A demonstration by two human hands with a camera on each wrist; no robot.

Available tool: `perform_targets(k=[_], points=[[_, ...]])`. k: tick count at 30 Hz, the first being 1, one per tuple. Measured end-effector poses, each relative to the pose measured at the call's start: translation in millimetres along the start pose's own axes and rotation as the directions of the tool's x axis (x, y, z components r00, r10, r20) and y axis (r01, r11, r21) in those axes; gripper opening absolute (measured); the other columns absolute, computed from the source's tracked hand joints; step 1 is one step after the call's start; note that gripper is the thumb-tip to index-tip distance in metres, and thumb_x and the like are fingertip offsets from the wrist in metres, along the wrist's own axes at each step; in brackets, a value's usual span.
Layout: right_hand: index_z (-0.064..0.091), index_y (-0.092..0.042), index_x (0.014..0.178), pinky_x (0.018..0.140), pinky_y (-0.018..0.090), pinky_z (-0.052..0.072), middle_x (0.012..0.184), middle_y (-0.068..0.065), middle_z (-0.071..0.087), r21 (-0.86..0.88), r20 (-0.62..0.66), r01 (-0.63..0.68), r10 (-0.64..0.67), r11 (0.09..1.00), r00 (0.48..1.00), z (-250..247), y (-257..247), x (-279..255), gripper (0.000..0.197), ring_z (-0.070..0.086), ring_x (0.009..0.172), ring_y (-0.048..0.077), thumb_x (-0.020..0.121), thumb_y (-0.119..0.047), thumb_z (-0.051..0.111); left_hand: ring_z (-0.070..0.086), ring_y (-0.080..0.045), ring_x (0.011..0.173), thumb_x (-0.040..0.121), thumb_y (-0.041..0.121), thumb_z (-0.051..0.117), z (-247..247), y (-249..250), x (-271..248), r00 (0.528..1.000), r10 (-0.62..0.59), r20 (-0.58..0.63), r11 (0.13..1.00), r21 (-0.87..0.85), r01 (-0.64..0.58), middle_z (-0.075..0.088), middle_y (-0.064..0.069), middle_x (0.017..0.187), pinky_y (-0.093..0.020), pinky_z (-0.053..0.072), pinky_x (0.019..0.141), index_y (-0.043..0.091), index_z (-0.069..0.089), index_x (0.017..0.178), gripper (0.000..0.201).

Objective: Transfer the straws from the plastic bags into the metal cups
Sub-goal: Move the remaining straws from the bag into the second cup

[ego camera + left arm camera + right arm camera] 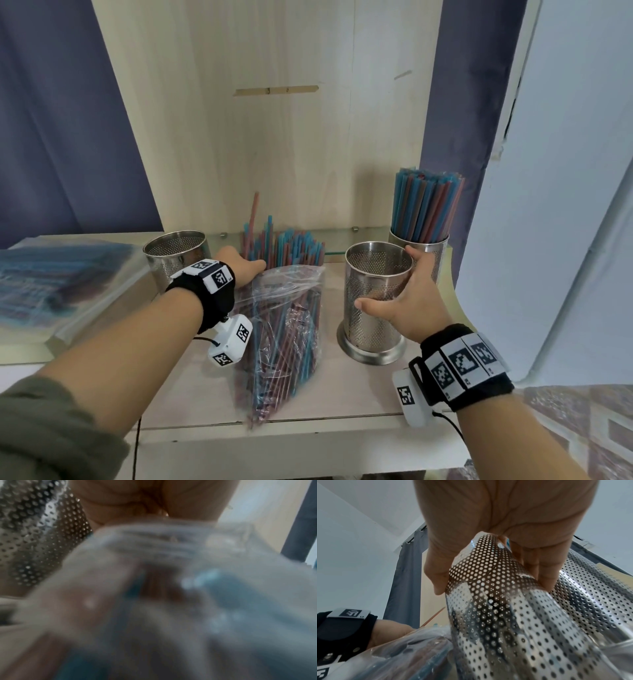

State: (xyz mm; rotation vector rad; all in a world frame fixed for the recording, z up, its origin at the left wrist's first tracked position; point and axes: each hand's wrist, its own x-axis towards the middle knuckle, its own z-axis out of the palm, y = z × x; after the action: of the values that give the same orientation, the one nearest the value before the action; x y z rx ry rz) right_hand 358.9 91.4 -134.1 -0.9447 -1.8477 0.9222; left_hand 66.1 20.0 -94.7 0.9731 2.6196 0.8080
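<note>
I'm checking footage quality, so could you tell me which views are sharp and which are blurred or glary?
Head view: mostly sharp, though the plastic bag is slightly smeared and the edges bow. Left wrist view: almost wholly out of focus, only the perforated cup readable. Right wrist view: crisp on the right hand and empty metal cup, with bright glare streaks on the steel.

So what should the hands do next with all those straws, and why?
Probably the left hand should lift the bunch of straws out of the plastic bag and lower them into the empty metal cup. The right hand already grips that cup beside the bag, and the far cup looks full.
</note>
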Motion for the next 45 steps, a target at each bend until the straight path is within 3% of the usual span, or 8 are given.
perform_targets(k=[13, 19, 25, 29, 34, 38, 42, 45], points=[[0.015, -0.02, 0.148, 0.112, 0.04, 0.039, 0.14, 0.001, 0.046, -0.223, 0.083, -0.065, 0.086, 0.973, 0.993, -9.9, -21.8, -4.6, 0.125, 0.047, 0.131, 0.022, 0.054, -0.042, 0.094, 0.053, -0.029, 0.069, 0.087, 0.039, 0.064, -6.0, 1.1, -2.3, 0.999, 0.041, 0.004, 0.995, -0.095, -0.04, 0.056, -0.014, 0.079, -0.032, 0.04, 0.064, -0.001, 0.061, 0.088, 0.04], [0.036, -0.012, 0.145, 0.112, 0.036, 0.032, 0.141, 0.01, 0.047, -0.483, -0.01, 0.433, -0.499, 0.761, 0.866, 18.2, -103.2, -38.4, 0.082, 0.04, 0.133, 0.025, 0.08, -0.051, 0.068, 0.053, -0.029, 0.078, 0.093, 0.03, 0.058, -7.5, 5.8, -2.9, 0.993, 0.109, -0.054, 0.988, -0.106, -0.114, 0.056, -0.014, 0.088, -0.031, 0.039, 0.065, 0.002, 0.056, 0.096, 0.029], [0.02, -0.025, 0.149, 0.11, 0.047, 0.036, 0.15, 0.008, 0.027, -0.51, 0.572, 0.321, 0.036, 0.798, 0.819, 99.7, -98.4, -45.2, 0.101, 0.033, 0.136, 0.032, 0.072, -0.064, 0.073, 0.055, -0.02, 0.065, 0.094, 0.022, 0.051, -26.4, 11.4, -4.9, 0.971, 0.234, -0.042, 0.932, -0.276, -0.236, 0.065, -0.008, 0.078, -0.025, 0.039, 0.056, 0.007, 0.067, 0.084, 0.025], [0.014, -0.027, 0.148, 0.108, 0.053, 0.038, 0.155, 0.011, 0.012, -0.65, 0.566, 0.334, 0.142, 0.683, 0.812, 124.9, -76.4, -36.6, 0.115, 0.022, 0.14, 0.039, 0.062, -0.057, 0.084, 0.053, 0.001, 0.039, 0.097, 0.011, 0.046, -44.8, 19.4, -10.0, 0.951, 0.301, -0.075, 0.865, -0.398, -0.306, 0.061, -0.002, 0.066, -0.011, 0.039, 0.04, 0.01, 0.057, 0.074, 0.025], [0.014, -0.027, 0.147, 0.104, 0.054, 0.043, 0.155, 0.009, 0.007, -0.675, 0.547, 0.324, 0.153, 0.663, 0.823, 136.1, -72.9, -31.6, 0.116, 0.018, 0.14, 0.04, 0.06, -0.05, 0.087, 0.059, -0.022, 0.057, 0.098, 0.013, 0.044, -57.6, 23.2, -9.5, 0.893, 0.336, -0.301, 0.731, -0.514, -0.448, 0.058, -0.007, 0.065, -0.031, 0.051, 0.059, 0.009, 0.044, 0.091, 0.008], [0.015, -0.026, 0.147, 0.107, 0.054, 0.04, 0.156, 0.009, 0.003, -0.675, 0.547, 0.314, 0.168, 0.667, 0.82, 138.2, -74.7, -30.8, 0.115, 0.014, 0.142, 0.041, 0.061, -0.047, 0.088, 0.053, -0.016, 0.05, 0.099, 0.018, 0.045, -70.4, 28.1, -4.0, 0.797, 0.328, -0.507, 0.654, -0.486, -0.579, 0.055, -0.009, 0.07, -0.027, 0.048, 0.052, 0.01, 0.042, 0.098, 0.009], [0.044, -0.017, 0.134, 0.099, 0.046, 0.048, 0.141, 0.011, 0.033, -0.654, 0.588, 0.279, 0.24, 0.703, 0.773, 123.2, -94.8, -16.0, 0.069, 0.04, 0.128, 0.034, 0.076, -0.039, 0.075, 0.055, -0.018, 0.053, 0.097, 0.02, 0.047, -71.2, 25.3, -2.7, 0.735, 0.31, -0.603, 0.606, -0.47, -0.641, 0.058, -0.016, 0.078, -0.022, 0.046, 0.048, 0.012, 0.044, 0.096, 0.009], [0.064, -0.008, 0.111, 0.084, 0.038, 0.057, 0.111, 0.01, 0.066, -0.555, 0.458, 0.148, 0.152, 0.819, 0.876, 109.7, -112.3, 9.3, 0.03, 0.064, 0.1, 0.025, 0.089, -0.028, 0.059, 0.057, -0.015, 0.057, 0.096, 0.02, 0.052, -59.5, 18.6, -9.2, 0.736, 0.297, -0.608, 0.571, -0.505, -0.647, 0.06, -0.009, 0.08, -0.021, 0.049, 0.052, 0.013, 0.046, 0.097, 0.009]])
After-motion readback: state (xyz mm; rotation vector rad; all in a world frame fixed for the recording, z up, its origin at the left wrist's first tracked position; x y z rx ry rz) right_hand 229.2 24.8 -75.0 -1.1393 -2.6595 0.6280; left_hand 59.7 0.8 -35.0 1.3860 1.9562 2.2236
